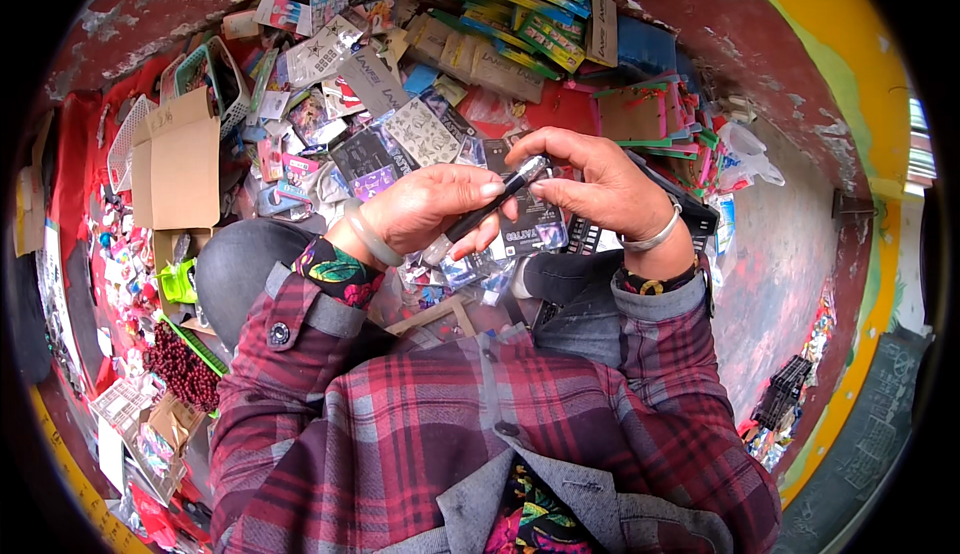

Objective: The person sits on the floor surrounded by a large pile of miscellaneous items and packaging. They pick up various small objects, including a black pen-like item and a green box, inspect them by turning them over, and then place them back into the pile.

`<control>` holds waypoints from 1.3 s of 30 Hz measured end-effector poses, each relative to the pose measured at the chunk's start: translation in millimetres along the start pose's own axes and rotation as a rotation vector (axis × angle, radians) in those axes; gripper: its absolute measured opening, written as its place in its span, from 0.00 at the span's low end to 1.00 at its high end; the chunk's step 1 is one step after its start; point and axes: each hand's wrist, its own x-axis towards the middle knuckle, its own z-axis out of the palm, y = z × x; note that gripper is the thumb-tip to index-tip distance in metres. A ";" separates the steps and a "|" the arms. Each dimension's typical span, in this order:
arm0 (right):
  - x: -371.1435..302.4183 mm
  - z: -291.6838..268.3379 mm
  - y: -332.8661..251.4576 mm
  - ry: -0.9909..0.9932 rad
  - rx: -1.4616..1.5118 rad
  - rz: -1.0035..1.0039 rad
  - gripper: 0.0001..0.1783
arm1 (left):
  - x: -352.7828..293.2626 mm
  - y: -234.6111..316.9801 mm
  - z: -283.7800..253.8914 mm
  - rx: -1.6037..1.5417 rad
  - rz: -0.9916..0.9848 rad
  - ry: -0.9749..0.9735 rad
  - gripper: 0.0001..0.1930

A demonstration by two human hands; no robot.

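A black pen-shaped stick [467, 225] with a clear, shiny end at its top and a pale clear tip at its bottom lies slantwise between both hands, in front of my chest. The fingers of my left hand [432, 208] are wrapped round its barrel. My right hand [603, 186] pinches the clear upper end between thumb and curled fingers. Below the hands are flat black printed packets [535, 234] and a grey patterned sheet [422, 134]. Whether the stick is one piece or capped, I cannot tell.
An opened cardboard box [183, 169] stands at the left, near a green basket [222, 84]. Stacked yellow-green packages [550, 39] lie at the back. Pink and green framed boards [650, 119] are at the right. Dark red beads [180, 366] fill a tray at the lower left.
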 end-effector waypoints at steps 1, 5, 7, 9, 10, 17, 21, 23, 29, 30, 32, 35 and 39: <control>-0.1 -0.3 0.3 -0.009 -0.038 -0.013 0.16 | 0.2 -0.4 -0.3 -0.003 -0.005 -0.002 0.18; 0.6 3.1 -2.3 0.075 -0.057 0.017 0.17 | -2.5 4.9 -0.9 -0.033 -0.033 -0.016 0.18; 2.1 4.9 1.9 0.122 -0.042 -0.076 0.18 | -2.9 6.8 -0.2 -0.056 -0.020 -0.011 0.18; 1.8 2.3 3.3 0.107 -0.037 -0.068 0.15 | -4.6 7.0 -3.6 -0.101 -0.032 -0.038 0.18; 0.1 -0.4 1.5 0.080 -0.002 -0.024 0.14 | -5.5 6.9 -4.8 -0.123 -0.039 -0.052 0.19; -0.9 -3.4 -4.1 0.016 0.193 0.149 0.10 | -8.4 5.9 0.1 -0.159 -0.065 -0.057 0.17; 0.5 -2.2 4.4 0.030 0.163 0.123 0.09 | -5.0 4.3 0.4 -0.059 -0.049 -0.002 0.15; 1.0 -3.6 5.8 0.038 0.151 0.182 0.09 | -2.4 2.9 0.1 -0.020 -0.021 0.010 0.14; 7.6 -0.7 12.1 0.074 0.150 0.356 0.11 | 9.8 -18.1 -3.9 0.413 0.147 0.319 0.10; 8.5 -0.5 13.3 0.082 0.135 0.399 0.12 | 10.9 -19.1 -3.4 0.612 0.172 0.385 0.09; 10.2 2.0 15.9 0.095 0.134 0.423 0.14 | 13.7 -24.6 -6.2 0.992 0.412 0.464 0.08; 10.1 1.1 16.1 0.076 0.188 0.452 0.16 | 12.8 -25.4 -7.6 0.943 0.336 0.461 0.08; 2.6 -9.8 6.1 -0.018 0.327 0.325 0.23 | 7.5 -6.1 -4.2 0.315 0.123 0.339 0.08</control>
